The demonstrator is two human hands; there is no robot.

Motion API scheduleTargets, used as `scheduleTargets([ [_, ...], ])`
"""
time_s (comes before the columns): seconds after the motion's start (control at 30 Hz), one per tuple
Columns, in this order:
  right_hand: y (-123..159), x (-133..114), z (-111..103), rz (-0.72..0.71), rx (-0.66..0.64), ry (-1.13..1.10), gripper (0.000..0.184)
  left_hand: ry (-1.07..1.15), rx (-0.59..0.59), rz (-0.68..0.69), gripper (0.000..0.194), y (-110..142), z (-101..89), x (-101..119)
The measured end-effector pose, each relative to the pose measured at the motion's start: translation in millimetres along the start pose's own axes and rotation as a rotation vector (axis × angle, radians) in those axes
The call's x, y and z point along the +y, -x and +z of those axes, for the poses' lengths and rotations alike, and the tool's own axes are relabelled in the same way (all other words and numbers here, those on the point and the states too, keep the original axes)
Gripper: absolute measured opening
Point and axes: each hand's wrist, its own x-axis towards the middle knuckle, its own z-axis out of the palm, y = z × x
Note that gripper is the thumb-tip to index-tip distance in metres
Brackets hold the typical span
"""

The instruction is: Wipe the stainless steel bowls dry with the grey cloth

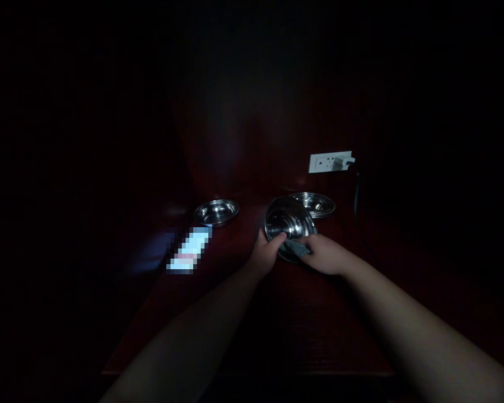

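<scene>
A shiny steel bowl (289, 215) is tilted between my hands, its inside facing me. My left hand (265, 253) grips its left rim, with the thumb over the edge. At the lower right of the bowl, my right hand (324, 253) is closed on a grey-green cloth (297, 247), which lies against the rim. The right fingers are partly hidden behind the cloth and bowl. Just behind the bowl rests a steel plate (325, 208) with a wide rim. Farther left sits a shallow steel dish (217, 212).
A lit, blurred-out rectangle (190, 251) lies on the left of the dark red table (302, 319). On the back wall is a white socket panel (324, 163) with a plug in it, and its cord (357, 193) hangs down. The surroundings are very dark.
</scene>
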Motion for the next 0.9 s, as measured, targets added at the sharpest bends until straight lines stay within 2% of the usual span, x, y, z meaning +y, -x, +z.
scheduleTargets([
  [0.1, 2, -1, -1, -0.055, -0.069, -0.115, 0.015, -0.003, 0.015, 0.005, 0.052, 0, -0.2, 1],
  [0.23, 2, -2, 0, -0.046, -0.136, -0.263, 0.014, -0.009, 0.038, -0.004, 0.05, 1, 0.8, 3],
  [0.43, -2, -2, 3, 0.027, 0.042, -0.035, 0.016, 0.008, 0.024, -0.036, 0.051, 6, 4.9, 11],
  [0.53, -3, -2, 3, 0.082, 0.068, 0.058, 0.02, 0.025, 0.028, -0.098, 0.053, 9, 8.0, 17],
  [0.63, -3, -1, 2, 0.077, 0.058, 0.077, 0.022, 0.046, 0.03, -0.125, 0.055, 12, 9.5, 20],
  [0.77, -1, -1, 0, 0.045, 0.031, -0.022, 0.018, 0.067, 0.001, -0.12, 0.056, 12, 8.1, 21],
  [0.9, -1, -1, 2, 0.009, -0.049, -0.236, 0.016, 0.061, -0.036, -0.114, 0.059, 11, 5.2, 21],
])
